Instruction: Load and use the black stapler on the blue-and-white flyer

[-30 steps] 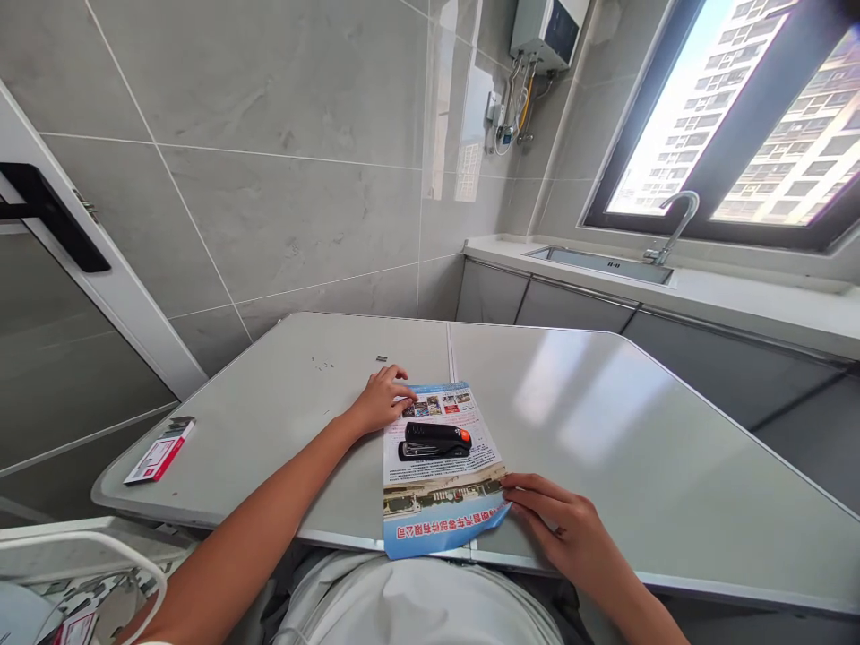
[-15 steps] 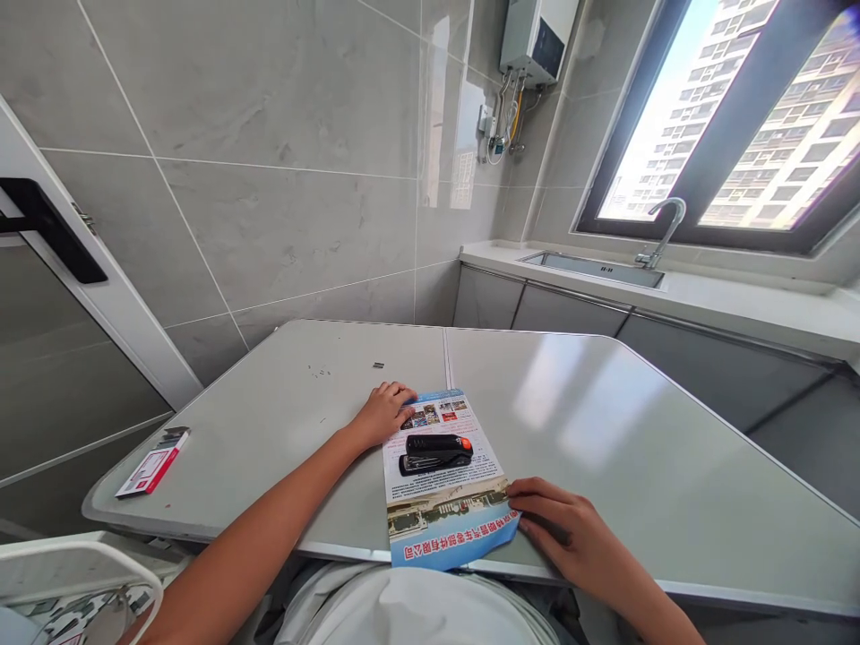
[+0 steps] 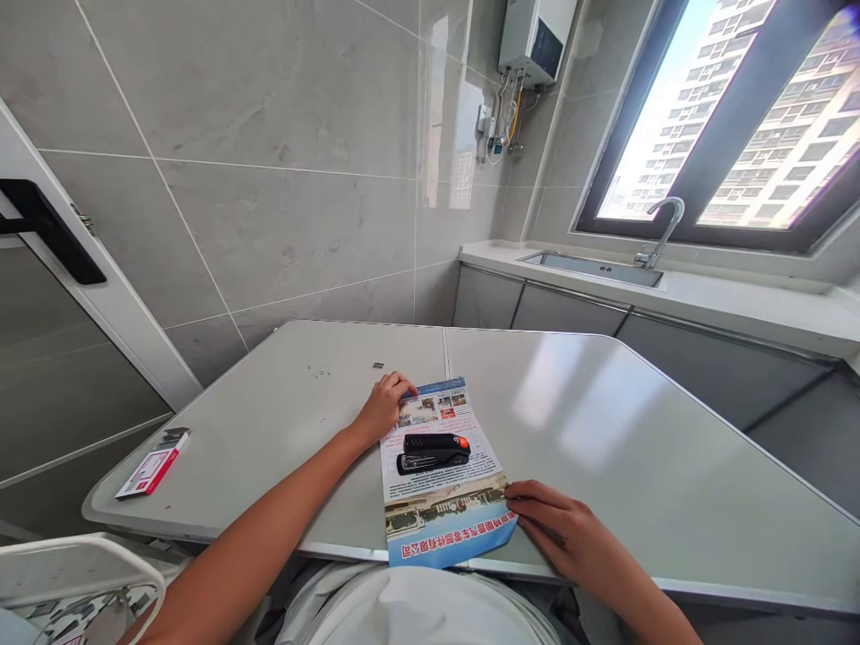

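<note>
A printed flyer (image 3: 447, 528) with pictures, text and a blue lower band lies on the table, its near end reaching the table's front edge. On top of it rests a black stapler (image 3: 435, 453) with an orange end, untouched. My left hand (image 3: 386, 408) is at the flyer's upper left corner, its fingers bent together over the edge. Down at the right edge, my right hand (image 3: 554, 527) pinches the flyer between thumb and fingers.
The pale folding table (image 3: 605, 484) has a seam across its middle. Small staples (image 3: 378, 365) lie beyond my left hand. A red and white box (image 3: 153, 464) sits at the left end. A white chair (image 3: 81, 546) stands at lower left, and a counter with a sink (image 3: 597, 269) runs behind.
My left hand has shifted slightly up and drawn its fingers in toward the flyer's corner, uncovering more of the pictures. The flyer's top edge sits a little higher.
</note>
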Motion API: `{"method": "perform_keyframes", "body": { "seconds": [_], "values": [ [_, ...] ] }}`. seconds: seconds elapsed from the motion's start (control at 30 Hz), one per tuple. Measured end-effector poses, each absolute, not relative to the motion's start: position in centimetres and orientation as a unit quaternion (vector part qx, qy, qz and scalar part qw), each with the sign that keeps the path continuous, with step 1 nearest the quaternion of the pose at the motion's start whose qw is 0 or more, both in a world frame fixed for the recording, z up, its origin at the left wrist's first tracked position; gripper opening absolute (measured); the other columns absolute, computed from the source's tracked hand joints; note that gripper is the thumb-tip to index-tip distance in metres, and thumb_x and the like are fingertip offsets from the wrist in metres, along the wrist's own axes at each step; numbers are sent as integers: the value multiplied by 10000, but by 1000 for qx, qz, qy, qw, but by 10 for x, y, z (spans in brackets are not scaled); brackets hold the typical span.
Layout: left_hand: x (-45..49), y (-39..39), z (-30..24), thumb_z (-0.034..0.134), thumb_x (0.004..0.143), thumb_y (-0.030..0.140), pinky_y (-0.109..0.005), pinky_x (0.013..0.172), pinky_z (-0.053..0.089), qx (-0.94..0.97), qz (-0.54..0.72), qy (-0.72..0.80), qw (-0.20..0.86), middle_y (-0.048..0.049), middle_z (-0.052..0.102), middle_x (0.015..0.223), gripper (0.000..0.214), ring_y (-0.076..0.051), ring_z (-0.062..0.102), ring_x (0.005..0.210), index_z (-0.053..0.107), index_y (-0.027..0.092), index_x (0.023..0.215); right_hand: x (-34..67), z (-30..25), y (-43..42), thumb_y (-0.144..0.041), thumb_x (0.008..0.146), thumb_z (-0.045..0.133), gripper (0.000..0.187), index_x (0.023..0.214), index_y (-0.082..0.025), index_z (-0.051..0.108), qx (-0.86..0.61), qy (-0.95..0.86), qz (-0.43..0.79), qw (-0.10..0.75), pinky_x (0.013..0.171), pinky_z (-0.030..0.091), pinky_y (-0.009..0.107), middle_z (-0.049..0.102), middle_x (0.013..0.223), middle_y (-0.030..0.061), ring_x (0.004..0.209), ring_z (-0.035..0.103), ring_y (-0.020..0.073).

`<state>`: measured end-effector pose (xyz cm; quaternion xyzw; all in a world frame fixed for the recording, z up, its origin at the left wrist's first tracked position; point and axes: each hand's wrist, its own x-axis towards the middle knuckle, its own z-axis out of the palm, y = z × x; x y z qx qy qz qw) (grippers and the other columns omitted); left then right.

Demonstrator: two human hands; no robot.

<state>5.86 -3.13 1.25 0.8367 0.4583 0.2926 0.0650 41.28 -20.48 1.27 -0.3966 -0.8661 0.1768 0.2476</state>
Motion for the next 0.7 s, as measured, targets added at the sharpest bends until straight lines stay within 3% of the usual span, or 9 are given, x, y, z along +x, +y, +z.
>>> {"method": "perform_keyframes", "body": {
  "seconds": [0.1, 0.23, 0.33, 0.5, 0.7],
  "values": [
    [67, -31, 14, 477, 897, -49, -389, 940, 448, 856, 261, 445, 41, -69, 647, 1149, 412, -223, 585, 1075, 728, 221, 1082, 415, 6, -210, -195, 1063, 446, 316, 1210, -248, 721, -383, -879, 130, 252, 948, 617, 317, 681, 1293, 98, 1116, 710, 218],
    [78, -43, 19, 552, 1004, 191, -458, 1006, 398, 886, 197, 420, -7, -88, 625, 1273, 215, -262, 554, 1163, 760, 227, 1044, 417, 0, -216, -140, 1032, 472, 289, 1197, -211, 698, -357, -890, 55, 278, 900, 633, 344, 699, 1207, 118, 1117, 693, 242],
    [82, -58, 24, 574, 1012, 331, -516, 1064, 351, 894, 173, 411, -36, -94, 588, 1342, 223, -295, 519, 1212, 755, 247, 1111, 417, -1, -218, -124, 1014, 488, 272, 1191, -193, 682, -347, -895, 30, 277, 861, 638, 369, 701, 1170, 129, 1082, 683, 255],
    [86, -66, 22, 553, 1027, 368, -482, 1064, 398, 891, 150, 429, 2, -122, 573, 1364, 343, -298, 520, 1243, 657, 228, 1323, 413, 11, -217, -117, 1009, 476, 259, 1172, -194, 662, -336, -906, 59, 251, 875, 619, 409, 688, 1164, 134, 1104, 636, 272],
    [83, -52, 15, 589, 1003, 266, -460, 1038, 427, 837, 168, 520, 36, -105, 623, 1317, 270, -286, 546, 1232, 657, 227, 1261, 408, 25, -215, -154, 1028, 431, 240, 1121, -218, 643, -362, -900, 123, 211, 904, 595, 426, 641, 1268, 141, 1161, 588, 274]
  ]
}}
